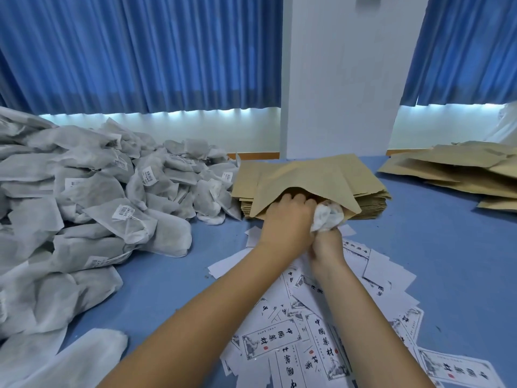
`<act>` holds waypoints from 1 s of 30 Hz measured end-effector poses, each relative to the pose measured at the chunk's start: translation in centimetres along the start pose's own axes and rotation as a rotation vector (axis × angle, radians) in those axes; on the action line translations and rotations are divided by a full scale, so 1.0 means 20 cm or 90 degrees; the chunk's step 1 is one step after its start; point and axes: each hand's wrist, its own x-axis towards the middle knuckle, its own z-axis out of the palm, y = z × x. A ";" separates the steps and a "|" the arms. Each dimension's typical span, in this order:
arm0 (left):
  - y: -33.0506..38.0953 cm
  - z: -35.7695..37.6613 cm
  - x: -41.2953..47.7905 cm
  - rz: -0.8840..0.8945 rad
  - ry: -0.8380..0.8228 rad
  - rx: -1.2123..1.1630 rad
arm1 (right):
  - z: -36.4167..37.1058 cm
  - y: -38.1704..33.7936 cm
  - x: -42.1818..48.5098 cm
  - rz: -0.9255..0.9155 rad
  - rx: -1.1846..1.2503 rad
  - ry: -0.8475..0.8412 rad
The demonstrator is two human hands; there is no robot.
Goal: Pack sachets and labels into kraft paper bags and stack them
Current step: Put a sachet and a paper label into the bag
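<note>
Left hand (285, 217) curled at the mouth of the top kraft bag (307, 177), gripping its near lip, fingertips lost inside the opening. Right hand (326, 249) touching it on the right, fist closed round a crumpled white sachet (327, 215). Sachet's far end at the bag's mouth, partly tucked under the paper flap; how far in, hard to tell.

Blue pleated curtains (140, 51) across the far wall, cut off at the top edge, split by a plain white pillar (341, 79). Smooth matte blue table (433, 242) beneath everything.

From far left to near left, a great heap of sachets (84, 214). Grey-white, fibrous, soft pillow-shaped pouches, dark filling dimly showing through. Small printed tags on some, too blurred to read. Heap cut off by the left edge.

Far right, a loose pile of tan bags (447, 169), lying flat and overlapping, cut by the right edge; contents impossible to make out.

Middle, a neat stack of flat bags (375, 204), same dull brown paper, thin layered edges showing on the right, directly under the held bag.

Near and right, white paper labels (268, 343) scattered on the table. Rectangular, thin black borders, brush characters, small red seals, faint ink drawings. Some face down and blank, many overlapping, several hidden beneath the two bare forearms (195, 326), others cut off at the bottom edge.
</note>
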 end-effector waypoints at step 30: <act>-0.18 0.04 -0.31 -0.266 -0.474 -0.120 | -0.01 -0.04 -0.05 0.029 0.148 -0.025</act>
